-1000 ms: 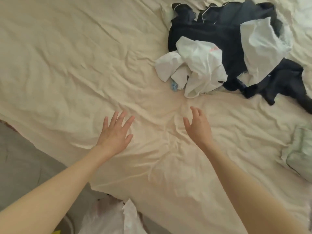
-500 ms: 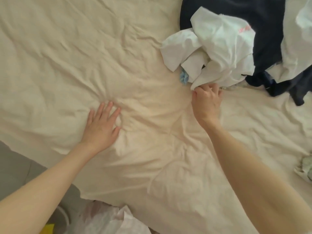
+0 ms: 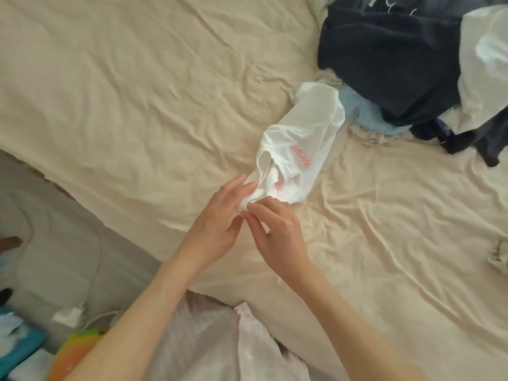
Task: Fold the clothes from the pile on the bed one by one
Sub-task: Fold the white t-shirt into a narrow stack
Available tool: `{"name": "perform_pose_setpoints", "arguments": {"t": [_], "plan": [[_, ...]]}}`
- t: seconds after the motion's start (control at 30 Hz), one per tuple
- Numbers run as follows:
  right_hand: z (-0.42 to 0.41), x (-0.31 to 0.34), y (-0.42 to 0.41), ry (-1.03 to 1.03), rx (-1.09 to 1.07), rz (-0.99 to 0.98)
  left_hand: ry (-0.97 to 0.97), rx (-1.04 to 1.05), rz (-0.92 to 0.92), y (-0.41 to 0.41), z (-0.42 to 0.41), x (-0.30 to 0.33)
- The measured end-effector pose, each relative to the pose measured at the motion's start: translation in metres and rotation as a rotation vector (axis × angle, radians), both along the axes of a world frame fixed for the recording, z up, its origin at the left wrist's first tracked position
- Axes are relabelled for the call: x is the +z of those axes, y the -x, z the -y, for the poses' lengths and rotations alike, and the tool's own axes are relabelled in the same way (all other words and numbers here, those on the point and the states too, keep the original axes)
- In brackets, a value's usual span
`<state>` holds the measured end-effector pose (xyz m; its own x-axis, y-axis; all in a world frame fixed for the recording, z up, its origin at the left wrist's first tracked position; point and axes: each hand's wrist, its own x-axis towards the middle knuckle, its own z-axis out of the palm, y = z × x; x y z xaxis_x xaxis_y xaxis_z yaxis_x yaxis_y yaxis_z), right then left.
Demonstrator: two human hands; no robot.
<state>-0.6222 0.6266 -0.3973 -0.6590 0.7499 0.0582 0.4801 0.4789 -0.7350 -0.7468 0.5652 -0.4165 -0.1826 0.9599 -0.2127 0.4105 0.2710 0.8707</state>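
Both hands hold the near end of a white shirt with pink letters (image 3: 298, 149) on the cream bed sheet (image 3: 137, 92). The right hand (image 3: 277, 232) pinches its edge. The left hand (image 3: 220, 224) seems to pinch too, probably to spread it flat. The dark pile (image 3: 390, 59) waits beyond.

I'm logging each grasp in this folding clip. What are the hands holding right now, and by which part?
Both the left hand and the right hand pinch the white garment at its bunched near end; the rest trails toward the pile.

head cam – worn, looks fwd+down | close over bed (image 3: 137, 105)
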Motion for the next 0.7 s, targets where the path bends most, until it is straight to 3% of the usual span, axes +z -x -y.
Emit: {"name": "perform_pose_setpoints", "arguments": {"t": [0.27,0.4,0.6,0.7], "plan": [[0.060,0.012,0.005,0.235,0.002,0.112,0.123,-0.196,-0.142,0.040,0.064,0.007],[0.050,-0.005,0.023,0.359,-0.138,0.292,0.131,-0.224,-0.189,0.063,0.081,0.020],[0.013,-0.044,0.081,0.102,-0.018,0.652,0.155,-0.278,-0.186,0.100,0.091,0.044],[-0.005,-0.045,0.105,-0.035,-0.059,0.678,0.217,-0.244,-0.202,0.115,0.098,0.048]]}}
